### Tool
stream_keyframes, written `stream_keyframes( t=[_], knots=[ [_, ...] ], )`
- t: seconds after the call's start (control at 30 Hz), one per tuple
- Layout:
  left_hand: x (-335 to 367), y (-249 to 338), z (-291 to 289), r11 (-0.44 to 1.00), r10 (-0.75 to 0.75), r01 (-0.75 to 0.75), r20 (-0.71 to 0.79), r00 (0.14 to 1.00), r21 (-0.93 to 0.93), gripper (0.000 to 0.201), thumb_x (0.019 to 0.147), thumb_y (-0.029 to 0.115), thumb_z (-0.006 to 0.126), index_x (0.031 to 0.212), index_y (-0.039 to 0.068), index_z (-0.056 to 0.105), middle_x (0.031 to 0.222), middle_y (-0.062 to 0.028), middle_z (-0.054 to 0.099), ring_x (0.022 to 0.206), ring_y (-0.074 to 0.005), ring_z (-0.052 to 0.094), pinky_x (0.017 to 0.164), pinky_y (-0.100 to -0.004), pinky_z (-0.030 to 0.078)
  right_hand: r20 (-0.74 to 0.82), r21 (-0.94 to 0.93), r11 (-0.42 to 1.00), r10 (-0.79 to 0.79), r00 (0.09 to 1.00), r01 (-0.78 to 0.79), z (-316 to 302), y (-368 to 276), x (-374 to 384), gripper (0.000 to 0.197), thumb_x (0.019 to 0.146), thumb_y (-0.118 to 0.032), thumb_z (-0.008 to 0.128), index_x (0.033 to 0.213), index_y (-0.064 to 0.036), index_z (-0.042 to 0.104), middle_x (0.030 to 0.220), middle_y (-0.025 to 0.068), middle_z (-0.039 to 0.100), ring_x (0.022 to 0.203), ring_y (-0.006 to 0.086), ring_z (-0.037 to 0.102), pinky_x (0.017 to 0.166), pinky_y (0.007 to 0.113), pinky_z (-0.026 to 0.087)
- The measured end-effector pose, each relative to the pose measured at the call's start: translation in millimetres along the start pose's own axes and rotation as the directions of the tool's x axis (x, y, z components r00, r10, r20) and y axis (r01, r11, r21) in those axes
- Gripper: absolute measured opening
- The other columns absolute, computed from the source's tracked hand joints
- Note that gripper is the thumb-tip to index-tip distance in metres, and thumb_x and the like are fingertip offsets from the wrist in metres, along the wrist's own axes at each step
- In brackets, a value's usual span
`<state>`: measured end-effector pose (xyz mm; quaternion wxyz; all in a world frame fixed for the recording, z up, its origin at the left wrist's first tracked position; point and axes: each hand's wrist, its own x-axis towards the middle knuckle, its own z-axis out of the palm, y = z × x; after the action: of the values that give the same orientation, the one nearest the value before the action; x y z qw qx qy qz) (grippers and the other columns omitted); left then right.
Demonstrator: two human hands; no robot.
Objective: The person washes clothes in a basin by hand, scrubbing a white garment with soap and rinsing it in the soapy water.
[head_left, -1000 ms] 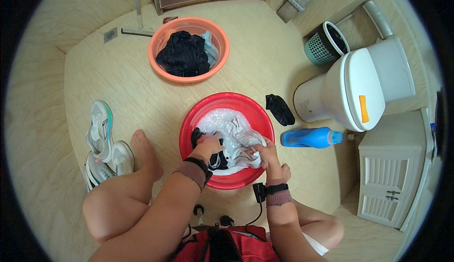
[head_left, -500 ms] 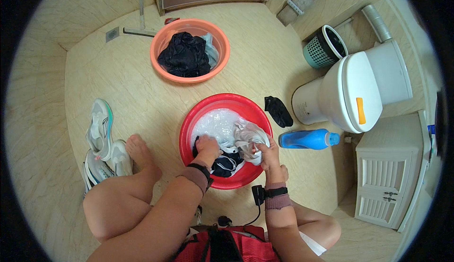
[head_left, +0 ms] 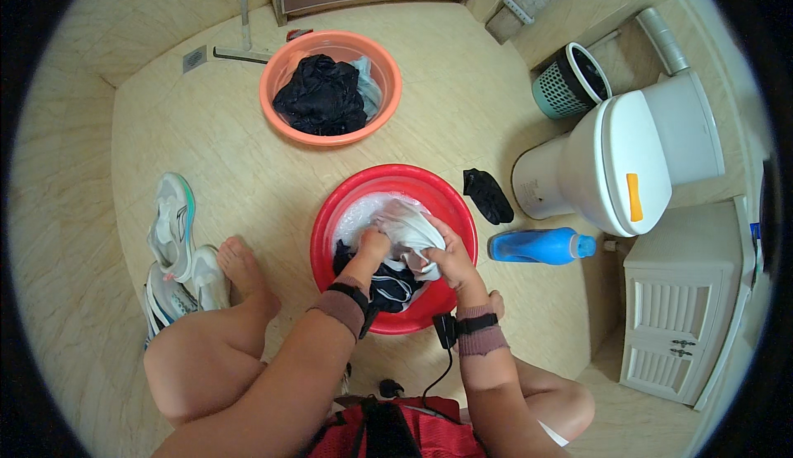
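A red basin [head_left: 325, 218] on the floor holds white suds [head_left: 355, 213] and wet laundry. Both of my hands work inside it on a white cloth garment [head_left: 405, 225]. My right hand [head_left: 453, 260] grips the garment's right edge, thumb and fingers closed over the fabric. At the cloth's left side my left hand [head_left: 374, 246] is closed, its knuckles against the fabric and its fingertips hidden. Below lies a dark navy garment [head_left: 391, 288] with white trim, partly under my left wrist.
An orange basin [head_left: 273, 119] with dark and pale clothes stands farther off. To the right are a black cloth [head_left: 487, 196], a blue bottle [head_left: 533, 246] lying down, a toilet [head_left: 632, 161] and a white cabinet [head_left: 669, 309]. Sneakers [head_left: 173, 227] sit at left near my foot.
My left hand has moved right and slightly up from the suds to the white garment. My right hand has shifted left with the cloth, which is now bunched nearer the basin's middle.
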<state>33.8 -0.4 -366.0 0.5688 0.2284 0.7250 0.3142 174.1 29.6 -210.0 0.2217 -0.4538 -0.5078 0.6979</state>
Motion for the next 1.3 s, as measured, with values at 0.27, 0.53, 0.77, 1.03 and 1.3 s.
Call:
stream_keyframes(
  t=[0.27,0.53,0.77,1.03,1.3],
  knots=[
    [4,11,-29,0.198,-0.121,0.209,0.188,0.975,-0.958,0.041,0.093,0.028,0.049,0.132,0.015,0.045,0.143,-0.0064,0.037,0.127,-0.0311,0.040,0.103,-0.0523,0.034,-0.390,-0.555,0.801,-0.012,0.921,-0.225,-40,89,68,0.057,0.075,-0.002,0.057,0.131,-0.0015,0.049,0.107,0.0183,0.065,0.094,0.0272,0.064,0.082,0.036,0.051],
    [11,-16,-19,0.456,-0.148,0.252,0.206,0.967,-0.854,0.044,0.089,0.027,0.056,0.131,0.019,0.047,0.135,-0.0029,0.041,0.122,-0.0279,0.040,0.099,-0.0531,0.037,-0.471,-0.809,0.270,0.233,0.851,-0.522,-3,88,81,0.061,0.076,-0.022,0.062,0.127,-0.0030,0.037,0.106,0.0280,0.063,0.101,0.0405,0.062,0.086,0.045,0.049],
    [15,-16,-15,0.348,-0.096,0.282,0.265,0.959,-0.894,0.045,0.088,0.030,0.057,0.130,0.019,0.047,0.133,-0.0040,0.044,0.121,-0.0258,0.041,0.098,-0.0501,0.039,-0.532,-0.616,0.610,0.146,0.834,-0.499,-30,117,107,0.056,0.078,-0.012,0.058,0.132,-0.0019,0.044,0.108,0.0231,0.063,0.100,0.0342,0.063,0.086,0.039,0.049],
    [3,8,-26,0.154,0.077,0.370,0.384,0.920,-0.916,0.034,0.090,0.039,0.054,0.117,0.019,0.053,0.111,-0.0072,0.056,0.099,-0.0270,0.058,0.073,-0.0418,0.054,0.171,-0.490,0.834,-0.195,0.966,0.255,51,42,27,0.033,0.074,0.004,0.067,0.105,-0.0061,0.059,0.096,0.0020,0.062,0.088,0.0112,0.058,0.078,0.027,0.048],
    [-6,-4,-12,0.162,0.080,0.346,0.362,0.929,-0.924,0.030,0.094,0.035,0.047,0.118,0.020,0.055,0.115,-0.0078,0.058,0.099,-0.0236,0.061,0.082,-0.0414,0.052,-0.129,-0.789,0.602,-0.358,0.925,0.123,76,32,49,0.026,0.077,-0.030,0.070,0.091,-0.0091,0.065,0.080,0.0197,0.066,0.077,0.0374,0.065,0.067,0.043,0.052]
  ],
)
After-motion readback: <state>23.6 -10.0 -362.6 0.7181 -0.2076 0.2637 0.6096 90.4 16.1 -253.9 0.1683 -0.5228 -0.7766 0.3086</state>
